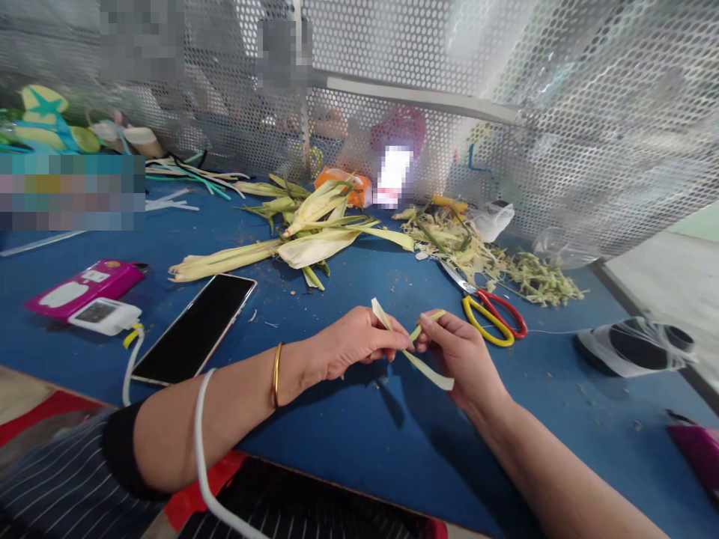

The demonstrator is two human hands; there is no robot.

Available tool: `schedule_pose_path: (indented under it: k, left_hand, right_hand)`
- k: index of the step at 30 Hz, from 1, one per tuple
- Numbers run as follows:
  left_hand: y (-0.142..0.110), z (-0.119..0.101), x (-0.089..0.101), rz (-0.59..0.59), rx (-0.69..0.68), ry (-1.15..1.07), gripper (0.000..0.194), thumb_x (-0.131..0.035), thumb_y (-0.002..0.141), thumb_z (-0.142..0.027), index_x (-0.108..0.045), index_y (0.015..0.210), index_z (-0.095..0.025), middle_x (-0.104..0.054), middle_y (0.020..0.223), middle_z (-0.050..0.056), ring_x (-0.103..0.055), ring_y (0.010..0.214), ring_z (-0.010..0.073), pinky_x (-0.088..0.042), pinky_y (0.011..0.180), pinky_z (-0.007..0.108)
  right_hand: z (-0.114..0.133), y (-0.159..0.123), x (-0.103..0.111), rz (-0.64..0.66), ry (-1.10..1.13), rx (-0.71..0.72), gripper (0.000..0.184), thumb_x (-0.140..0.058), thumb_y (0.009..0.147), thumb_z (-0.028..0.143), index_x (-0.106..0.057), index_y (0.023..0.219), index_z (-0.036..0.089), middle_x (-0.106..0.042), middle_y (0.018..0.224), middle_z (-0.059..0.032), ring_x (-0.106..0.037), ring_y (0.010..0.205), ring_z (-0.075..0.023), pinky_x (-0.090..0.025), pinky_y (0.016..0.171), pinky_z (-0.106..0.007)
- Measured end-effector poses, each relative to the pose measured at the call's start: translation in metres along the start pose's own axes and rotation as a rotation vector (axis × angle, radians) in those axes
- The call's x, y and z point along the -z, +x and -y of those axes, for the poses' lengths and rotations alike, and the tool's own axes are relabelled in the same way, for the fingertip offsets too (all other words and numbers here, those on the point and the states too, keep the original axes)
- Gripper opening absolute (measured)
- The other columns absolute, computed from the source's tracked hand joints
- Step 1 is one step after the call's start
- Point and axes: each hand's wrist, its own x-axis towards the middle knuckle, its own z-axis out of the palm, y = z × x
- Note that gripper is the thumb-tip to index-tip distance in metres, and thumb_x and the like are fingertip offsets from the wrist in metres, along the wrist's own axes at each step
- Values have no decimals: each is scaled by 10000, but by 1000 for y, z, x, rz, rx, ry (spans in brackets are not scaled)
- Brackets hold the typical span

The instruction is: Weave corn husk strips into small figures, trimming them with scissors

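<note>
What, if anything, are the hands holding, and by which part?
Thin, pale-green husk strips: the left hand pinches them where they meet, and the right hand pinches one near its tip.

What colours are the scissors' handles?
One handle is yellow, the other handle red; clearest in the head view.

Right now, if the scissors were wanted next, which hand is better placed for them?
Probably the right hand: the scissors lie close beside it. The left hand is farther off and would have to reach past the right. Both pinch pale husk.
</note>
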Motion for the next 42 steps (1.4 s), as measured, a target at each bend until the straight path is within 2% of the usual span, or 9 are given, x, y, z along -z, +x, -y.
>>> schedule_pose_path:
  k: [6, 11, 21, 30, 33, 37, 39, 41, 42]
  left_hand:
    - [-1, -2, 0, 10, -10, -6, 243, -729, 686, -364, -652, 703, -135, -489, 520, -45, -307, 439, 44, -161, 441, 220]
    - [-1, -2, 0, -20, 0, -94, 398, -642, 770, -523, -637, 731, -127, -549, 627, -18, -308, 450, 39, -152, 440, 229]
    - [-1, 2, -2, -116, -52, 135, 359, -677, 745, -467, -610, 619, -138, -468, 535, -44, -324, 494, 67, -206, 487, 244]
    - [-5, -2, -4, 13, -47, 311, 234, -679, 724, -347, -718, 679, -122, -427, 531, -49, -306, 535, 82, -183, 517, 256]
    - [-3, 0, -2, -21, -24, 227, 257, -707, 703, -376, -735, 731, -122, -482, 563, -37, -348, 551, 88, -228, 534, 249]
    - [-1, 5, -2, -35, -38, 156, 269, -708, 700, -389, -743, 758, -129, -551, 616, -17, -419, 600, 107, -297, 583, 248]
    - [-1, 6, -3, -34, -59, 205, 281, -691, 710, -412, -718, 687, -133, -506, 575, -32, -391, 587, 104, -285, 579, 248]
    - [-2, 7, -5, -34, -68, 281, 298, -672, 719, -419, -689, 634, -134, -446, 537, -45, -347, 569, 99, -254, 564, 250]
    - [-2, 8, -6, -31, -68, 309, 296, -664, 723, -415, -683, 627, -135, -427, 529, -48, -332, 564, 97, -243, 559, 251]
  right_hand:
    - [1, 2, 1, -22, -3, 16, 338, -819, 623, 463, -643, 655, 177, -570, 540, 23, -511, 522, -116, -422, 547, -258]
    - [7, 3, 3, -63, 58, -32, 336, -842, 612, 438, -650, 663, 167, -580, 563, 14, -506, 517, -105, -409, 502, -234]
    - [2, -1, 0, -12, -41, 21, 324, -812, 656, 448, -642, 669, 172, -572, 556, 26, -505, 523, -102, -421, 548, -246]
    - [-6, -1, -3, 52, -162, 107, 289, -720, 739, 420, -578, 629, 194, -546, 540, 25, -496, 504, -118, -425, 523, -261]
    - [-1, 2, 5, -10, -378, 245, 220, -663, 794, 409, -624, 776, 193, -604, 650, -4, -560, 603, -155, -467, 597, -295]
    - [9, 2, 14, -232, -780, 685, 402, -680, 799, 371, -611, 1167, 224, -624, 1186, -120, -573, 1099, -281, -464, 891, -445]
    - [12, -1, 14, -78, -898, 773, 264, -667, 827, 348, -667, 1071, 249, -651, 1176, -99, -567, 1139, -288, -390, 998, -497]
    - [12, -4, 9, 99, -874, 704, 87, -636, 858, 326, -686, 862, 255, -715, 931, -34, -643, 949, -239, -330, 1055, -506]
    - [11, -6, 7, 135, -829, 639, 119, -627, 861, 321, -665, 773, 250, -703, 800, -1, -650, 821, -205, -321, 1061, -498]
